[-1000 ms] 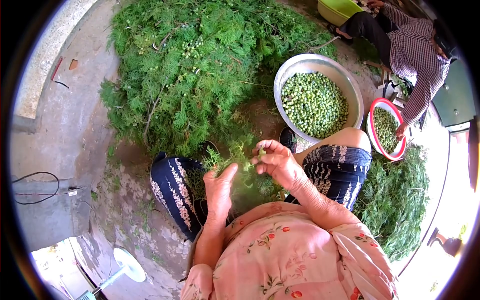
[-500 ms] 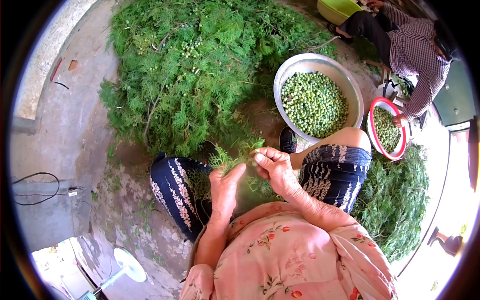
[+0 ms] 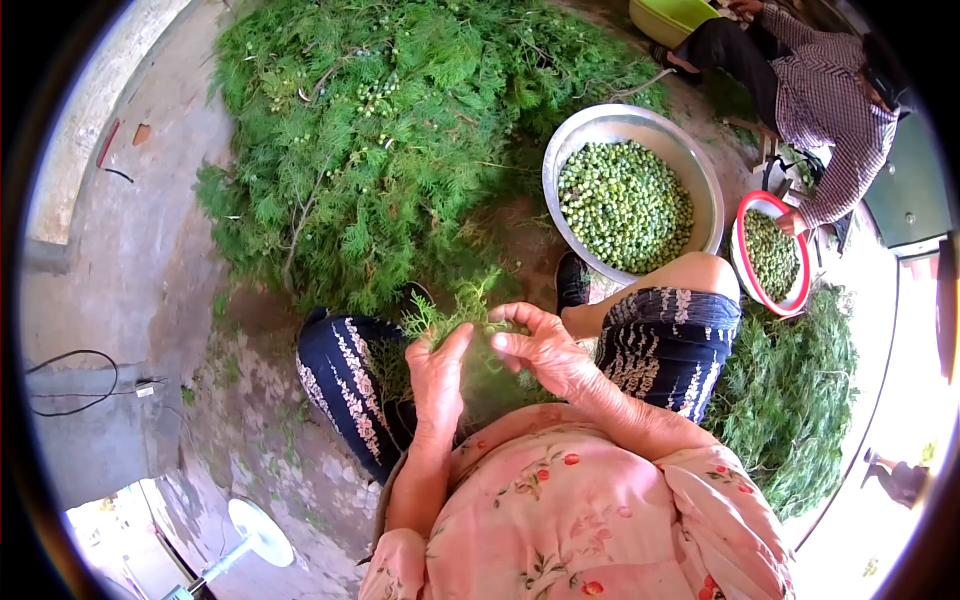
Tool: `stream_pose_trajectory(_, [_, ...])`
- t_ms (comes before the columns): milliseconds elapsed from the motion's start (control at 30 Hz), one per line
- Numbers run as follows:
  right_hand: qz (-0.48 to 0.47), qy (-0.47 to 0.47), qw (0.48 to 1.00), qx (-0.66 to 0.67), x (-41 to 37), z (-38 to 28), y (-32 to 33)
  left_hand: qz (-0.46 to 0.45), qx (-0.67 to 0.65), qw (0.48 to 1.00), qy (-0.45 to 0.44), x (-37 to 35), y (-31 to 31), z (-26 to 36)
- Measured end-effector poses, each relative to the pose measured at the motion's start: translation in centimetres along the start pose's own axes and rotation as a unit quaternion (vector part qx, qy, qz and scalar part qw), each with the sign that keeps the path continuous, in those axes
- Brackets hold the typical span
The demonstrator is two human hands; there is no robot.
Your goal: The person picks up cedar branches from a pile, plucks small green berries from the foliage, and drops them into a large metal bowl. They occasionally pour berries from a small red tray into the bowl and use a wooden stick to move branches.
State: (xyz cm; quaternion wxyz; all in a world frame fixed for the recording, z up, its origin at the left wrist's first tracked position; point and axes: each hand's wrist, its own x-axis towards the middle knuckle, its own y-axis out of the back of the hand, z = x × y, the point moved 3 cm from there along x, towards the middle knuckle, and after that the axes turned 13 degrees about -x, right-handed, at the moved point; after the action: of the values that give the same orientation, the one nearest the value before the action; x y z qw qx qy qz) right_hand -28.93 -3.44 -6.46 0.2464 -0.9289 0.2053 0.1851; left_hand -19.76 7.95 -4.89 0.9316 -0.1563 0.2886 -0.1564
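In my lap, my left hand (image 3: 437,385) is closed on a feathery green conifer sprig (image 3: 468,303), which sticks up past the thumb. My right hand (image 3: 548,352) is right beside it, with thumb and forefinger pinched at the sprig's right side. Whatever sits between those right fingertips is too small to make out. Beyond my right knee stands a wide metal basin (image 3: 706,180), holding many small round green cones (image 3: 625,205). A large heap of cut conifer branches (image 3: 390,140) lies on the ground in front of me.
At the right, a co-worker in a checked shirt (image 3: 825,85) reaches one hand into a red-rimmed bowl (image 3: 742,225) of green cones. A yellow-green tub (image 3: 665,20) stands behind. More branches (image 3: 785,400) lie at my right. A white fan (image 3: 262,532) and black cable (image 3: 115,375) are at left.
Both my hands and the sprig have shifted slightly left. My right fingertips have come lower along the sprig. The co-worker's hand has moved slightly at the red-rimmed bowl.
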Motion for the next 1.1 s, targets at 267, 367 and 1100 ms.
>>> stream_pose_trajectory(267, [0.000,-0.120,0.985,-0.122,-2.3,-3.3,-0.4,-0.050,-0.003,0.999,-0.012,-0.1,0.0,0.0])
stream_pose_trajectory(367, [0.008,-0.121,0.985,-0.121,-3.3,-4.8,0.5,-0.048,0.026,0.998,-0.006,0.1,-0.3,-0.8])
stream_pose_trajectory(1100, [0.238,0.017,0.965,0.113,0.6,-5.0,12.0,-0.210,-0.297,0.923,0.127,2.0,2.5,5.5])
